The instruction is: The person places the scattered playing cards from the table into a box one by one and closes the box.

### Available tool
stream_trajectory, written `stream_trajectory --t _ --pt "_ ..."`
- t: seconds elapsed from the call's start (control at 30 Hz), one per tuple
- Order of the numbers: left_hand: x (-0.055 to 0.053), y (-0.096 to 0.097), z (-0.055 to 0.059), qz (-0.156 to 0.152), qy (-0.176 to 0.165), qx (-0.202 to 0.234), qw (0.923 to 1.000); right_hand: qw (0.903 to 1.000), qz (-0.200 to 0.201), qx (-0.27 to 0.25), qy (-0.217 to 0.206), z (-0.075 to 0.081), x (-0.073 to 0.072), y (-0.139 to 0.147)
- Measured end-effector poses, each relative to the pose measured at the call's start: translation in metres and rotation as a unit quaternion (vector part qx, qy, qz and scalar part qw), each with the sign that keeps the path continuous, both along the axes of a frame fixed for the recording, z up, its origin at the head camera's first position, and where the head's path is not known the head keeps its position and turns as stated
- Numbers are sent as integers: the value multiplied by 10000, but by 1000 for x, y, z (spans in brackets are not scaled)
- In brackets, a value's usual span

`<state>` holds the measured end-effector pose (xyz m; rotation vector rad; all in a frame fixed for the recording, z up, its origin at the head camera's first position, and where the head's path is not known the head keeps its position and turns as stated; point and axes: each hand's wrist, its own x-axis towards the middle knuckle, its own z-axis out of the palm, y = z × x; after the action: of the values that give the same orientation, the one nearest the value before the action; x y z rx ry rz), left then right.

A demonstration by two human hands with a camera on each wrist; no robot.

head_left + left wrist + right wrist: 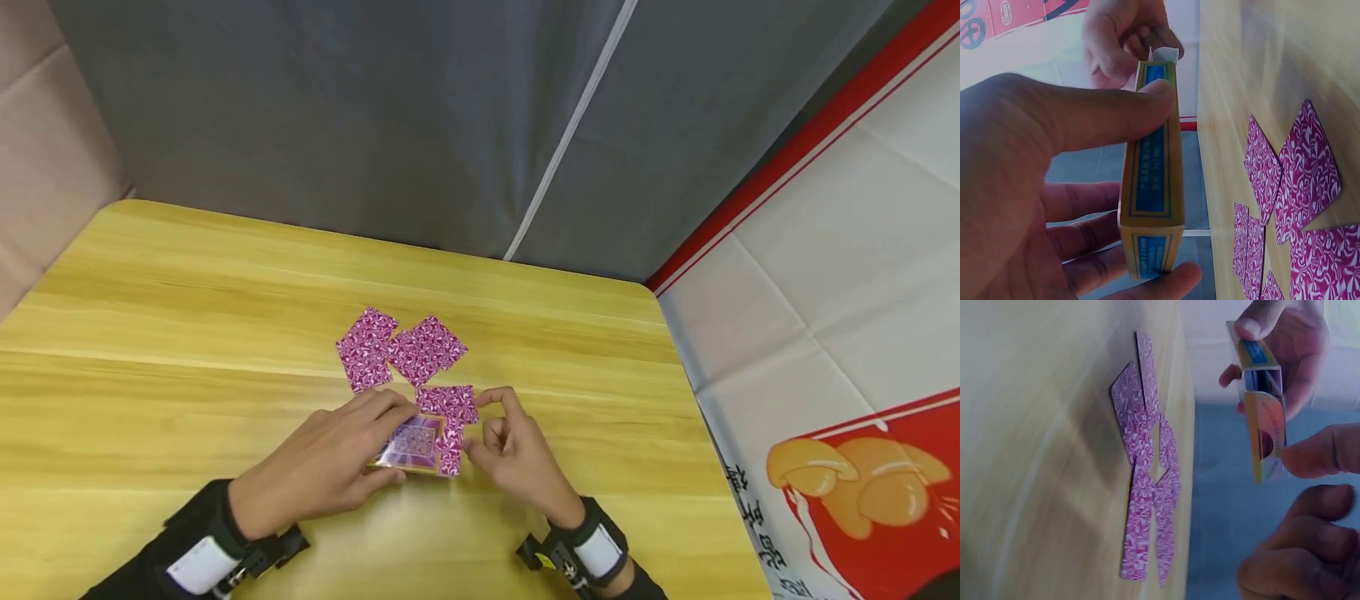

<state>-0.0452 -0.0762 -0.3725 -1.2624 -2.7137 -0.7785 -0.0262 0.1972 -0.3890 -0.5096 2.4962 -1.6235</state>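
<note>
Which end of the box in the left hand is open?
The open end of the box faces the right hand: its flap sticks out, exposing the inside. The opposite end, nearest the left wrist camera, is closed.

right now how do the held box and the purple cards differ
The box is thick; the cards are thin. The left hand holds the box; the cards lie flat on the table. The box's narrow sides are gold and blue; the cards show purple and white swirls. Both are printed.
</note>
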Motion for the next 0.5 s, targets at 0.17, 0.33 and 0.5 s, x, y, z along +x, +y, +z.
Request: stream_trajectory --t 0.17,0.33,0.5 --pt "0 1 0 -20 49 36 10000 9732 366 364 2240 -4 -2 -3" --pt "0 -1 1 -31 70 156 9998 9114 845 1092 3876 -8 -4 -4" --pt "0 1 0 -67 65 147 9998 9022 943 1596 3894 -10 -2 -5"
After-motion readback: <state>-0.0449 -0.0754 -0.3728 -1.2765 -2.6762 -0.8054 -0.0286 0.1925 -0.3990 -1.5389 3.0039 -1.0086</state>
